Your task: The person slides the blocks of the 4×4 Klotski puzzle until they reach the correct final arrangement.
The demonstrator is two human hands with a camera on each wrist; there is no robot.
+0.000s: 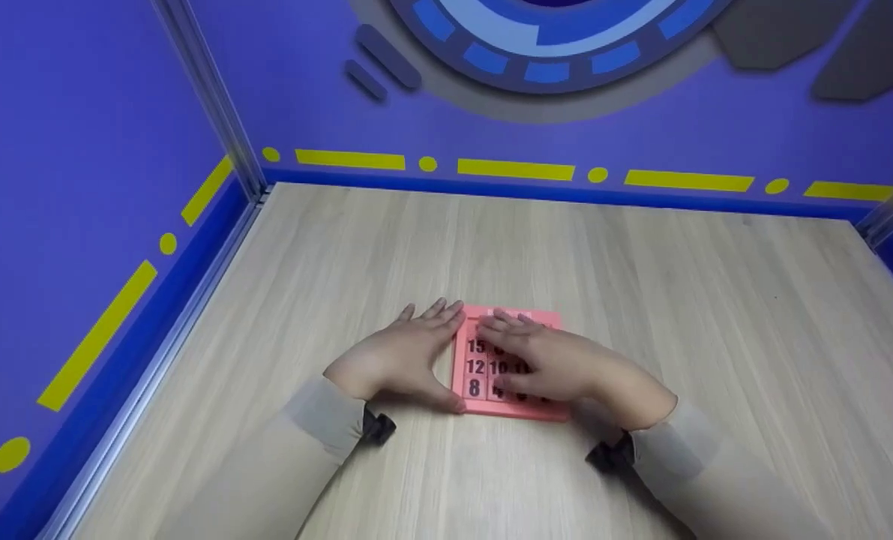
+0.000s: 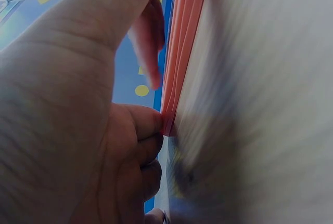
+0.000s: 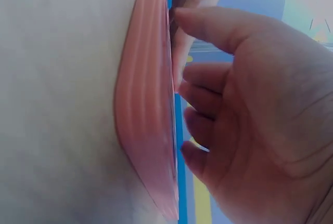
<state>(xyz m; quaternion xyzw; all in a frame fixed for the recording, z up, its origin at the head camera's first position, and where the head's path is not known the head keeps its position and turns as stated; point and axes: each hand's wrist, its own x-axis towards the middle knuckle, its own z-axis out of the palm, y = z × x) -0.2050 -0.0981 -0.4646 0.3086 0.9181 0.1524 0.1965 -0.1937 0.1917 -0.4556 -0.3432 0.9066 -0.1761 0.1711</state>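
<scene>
Two hands work at a pink number board (image 1: pixel 513 410) lying flat on a wood-grain table (image 1: pixel 356 262), on the near part of the surface. The left hand (image 1: pixel 401 352), fingers spread and well apart from its thumb, braces the board's left side, with a fingertip at the far corner and the thumb at the near one. The right hand (image 1: pixel 558 364) reaches over the numbered tiles (image 1: pixel 475 367) with fingers bent slightly and gripping nothing visible; whether every fingertip touches cannot be told. It blocks much of the middle and right columns, leaving 15, 12 and 8 in plain sight on the left. Black straps (image 1: pixel 379 427) show beneath both wrists, below pale sleeves (image 1: pixel 259 457). A blue-purple back wall (image 1: pixel 304 97) rises behind the table, trimmed with yellow bars (image 1: pixel 349 160) and dots beneath a round blue emblem (image 1: pixel 547 71). A matching left wall (image 1: pixel 64 187) meets it at a metal post (image 1: pixel 217 105), and a metal rail (image 1: pixel 150 375) follows the table's left edge, well apart from the board.
</scene>
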